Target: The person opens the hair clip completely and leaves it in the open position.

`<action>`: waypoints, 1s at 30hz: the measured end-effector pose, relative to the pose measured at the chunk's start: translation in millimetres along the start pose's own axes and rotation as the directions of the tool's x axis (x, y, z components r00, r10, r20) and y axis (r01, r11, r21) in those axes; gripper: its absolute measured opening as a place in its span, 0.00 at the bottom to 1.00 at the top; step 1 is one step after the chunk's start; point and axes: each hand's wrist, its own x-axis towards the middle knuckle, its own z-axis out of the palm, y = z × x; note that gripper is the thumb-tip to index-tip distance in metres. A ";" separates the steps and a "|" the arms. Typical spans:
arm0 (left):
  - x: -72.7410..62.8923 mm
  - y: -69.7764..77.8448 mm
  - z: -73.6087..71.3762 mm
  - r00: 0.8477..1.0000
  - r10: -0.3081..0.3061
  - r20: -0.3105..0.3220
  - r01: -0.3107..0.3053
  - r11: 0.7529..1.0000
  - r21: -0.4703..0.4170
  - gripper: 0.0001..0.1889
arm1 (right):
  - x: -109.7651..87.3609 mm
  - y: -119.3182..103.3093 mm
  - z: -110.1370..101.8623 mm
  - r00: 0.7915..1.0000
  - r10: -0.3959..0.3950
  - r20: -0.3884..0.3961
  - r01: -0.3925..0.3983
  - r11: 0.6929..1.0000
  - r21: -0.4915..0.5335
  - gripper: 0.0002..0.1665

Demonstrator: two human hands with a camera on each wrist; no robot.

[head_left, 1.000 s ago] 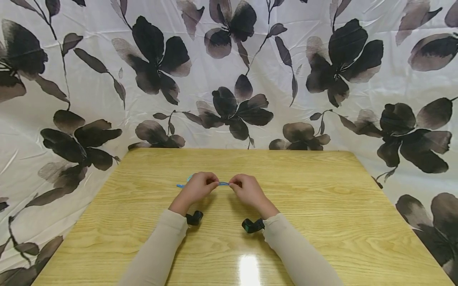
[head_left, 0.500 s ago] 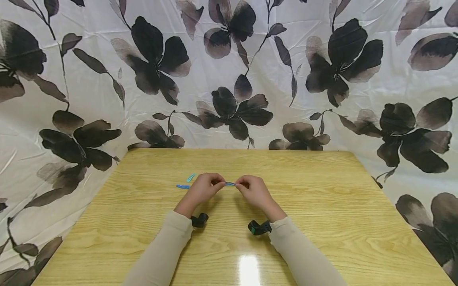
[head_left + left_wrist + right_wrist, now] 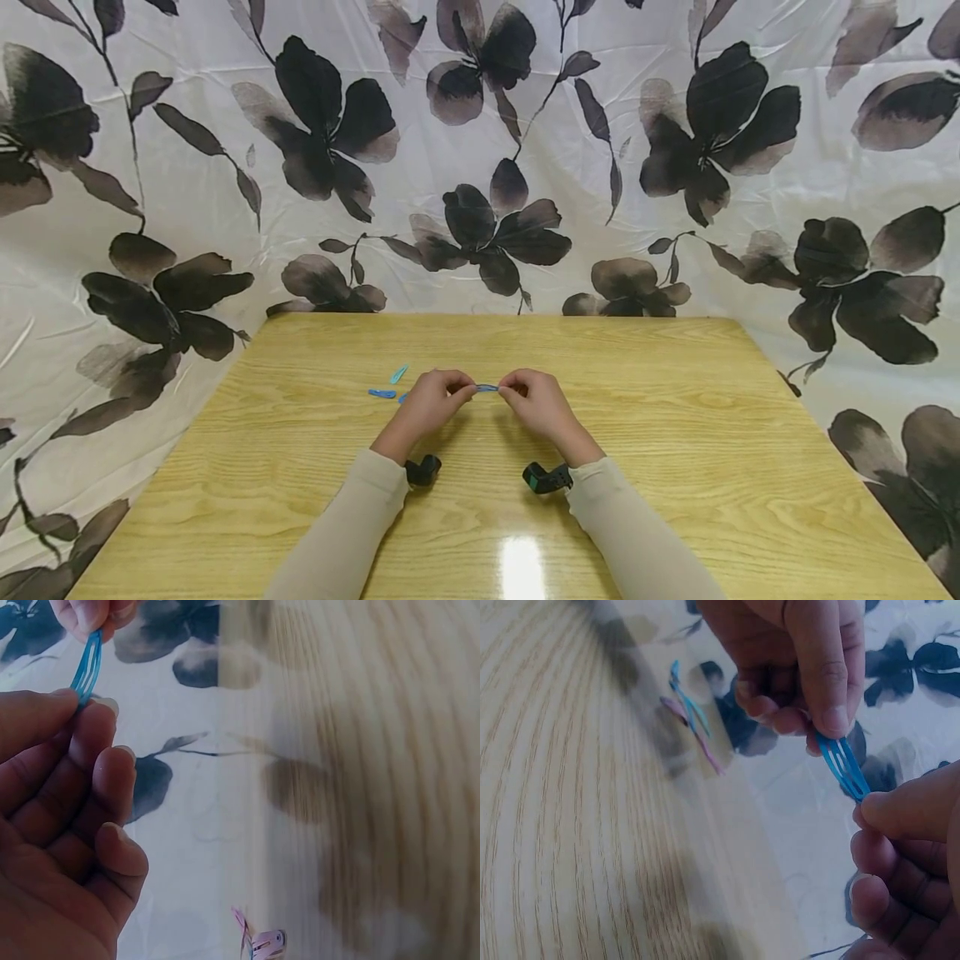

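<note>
A blue snap hair clip [image 3: 487, 387] is held just above the table between my two hands, one at each end. My left hand [image 3: 432, 402] pinches its left end between thumb and forefinger. At the other end the thumb and forefinger of my right hand [image 3: 538, 405] pinch it. In the right wrist view the slotted body of the clip [image 3: 844, 768] shows between the fingertips. To the left of my left hand lie a teal hair clip [image 3: 399, 374] and a blue hair clip [image 3: 382, 393]. Another blue clip [image 3: 403, 397] is mostly hidden behind that hand.
The wood-grain table [image 3: 645, 417] spreads out around both hands. Behind it hangs a white cloth [image 3: 420, 158] with dark flowers. A black wrist camera [image 3: 423, 471] sits on the left wrist, and a second one [image 3: 547, 477] on the right.
Both hands have shifted a little to the right with the hair clip, and more of it shows between them. The clips on the table have come into view beside the left hand.
</note>
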 end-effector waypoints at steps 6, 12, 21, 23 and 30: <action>0.1 0.2 2.5 1.000 0.003 -0.029 -0.002 1.000 0.003 0.11 | -0.6 2.2 -1.4 1.000 -0.005 0.000 0.005 1.000 -0.010 0.08; -1.9 0.7 4.6 0.998 -0.024 -0.053 0.023 1.000 -0.015 0.09 | -2.6 3.8 -2.7 1.000 -0.018 0.012 0.018 1.000 0.003 0.07; -3.7 0.5 4.1 0.998 -0.023 -0.064 0.023 1.000 -0.004 0.10 | -3.6 3.4 -2.7 0.999 -0.044 0.005 0.044 0.999 0.017 0.07; -3.3 0.4 3.8 0.998 -0.029 -0.062 0.028 0.999 -0.020 0.10 | -3.4 2.8 -2.9 0.999 -0.042 0.001 0.042 0.999 0.015 0.08; -2.0 0.5 2.9 0.999 -0.038 -0.034 0.036 0.997 -0.064 0.08 | -0.9 5.2 -2.8 1.000 -0.021 -0.003 0.021 1.000 -0.001 0.08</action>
